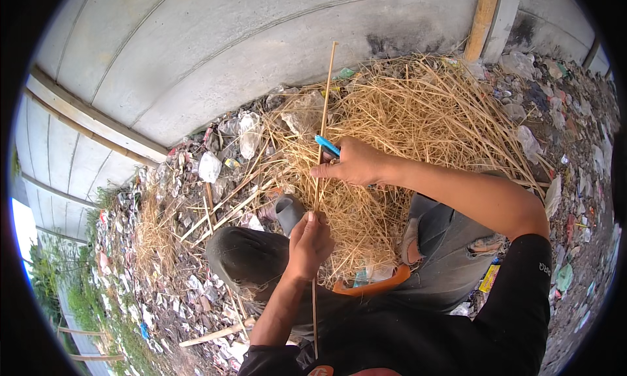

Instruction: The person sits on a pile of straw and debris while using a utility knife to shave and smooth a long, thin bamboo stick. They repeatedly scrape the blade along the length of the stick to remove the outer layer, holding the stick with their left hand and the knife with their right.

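A long, thin bamboo strip (324, 111) stands nearly upright in the picture, running from my lap toward the grey wall. My left hand (309, 245) is closed around its lower part, thumb along the strip. Higher up, my right hand (354, 162) grips a blue-handled tool (326, 145), with its thumb pressed against the strip. My fingers hide any blade on the tool. Beneath both hands, between my bent knees, lies a heap of dry, straw-coloured shavings (405, 115).
Long split strips (480, 108) lie along the heap's right side. A concrete panel wall (274, 56) rises behind, with a bamboo post (482, 23) against it. Plastic litter (209, 167) covers the ground. A curved orange piece (372, 286) shows between my legs.
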Tool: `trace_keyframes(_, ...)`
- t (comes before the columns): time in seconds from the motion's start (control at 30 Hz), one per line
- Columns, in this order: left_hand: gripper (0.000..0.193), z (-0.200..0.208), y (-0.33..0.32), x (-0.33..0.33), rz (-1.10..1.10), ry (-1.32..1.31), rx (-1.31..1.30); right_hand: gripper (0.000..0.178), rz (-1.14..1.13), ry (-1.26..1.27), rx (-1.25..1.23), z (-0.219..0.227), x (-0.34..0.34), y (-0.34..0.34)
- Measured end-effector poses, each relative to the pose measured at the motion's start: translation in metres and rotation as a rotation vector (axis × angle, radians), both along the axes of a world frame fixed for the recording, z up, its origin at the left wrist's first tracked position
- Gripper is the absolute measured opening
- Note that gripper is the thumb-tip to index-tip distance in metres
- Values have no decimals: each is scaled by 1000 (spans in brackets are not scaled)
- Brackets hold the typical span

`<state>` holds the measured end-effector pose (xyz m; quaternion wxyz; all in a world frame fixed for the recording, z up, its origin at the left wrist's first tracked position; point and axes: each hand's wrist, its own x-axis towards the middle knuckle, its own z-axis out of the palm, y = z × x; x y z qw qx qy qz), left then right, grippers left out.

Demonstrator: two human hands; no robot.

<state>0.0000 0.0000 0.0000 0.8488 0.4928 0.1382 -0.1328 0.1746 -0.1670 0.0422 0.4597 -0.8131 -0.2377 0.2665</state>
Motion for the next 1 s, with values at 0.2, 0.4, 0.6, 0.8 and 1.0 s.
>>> trace_keyframes(0.2,32,9,-1,3,-30,17,-114,42,-3,34,146,-2,8,-4)
trace_keyframes(0.4,32,7,4,2,-26,0,-172,28,89,-212,-99,13,6,-11)
trace_keyframes(0.6,32,5,3,6,19,13,-92,14,181,-565,-384,11,-32,-7)
trace_keyframes(0.8,33,3,1,6,47,21,-19,14,177,-733,-362,-10,-44,5)
trace_keyframes(1.0,33,-8,-1,7,53,6,115,14,171,-925,-421,-30,-19,17)
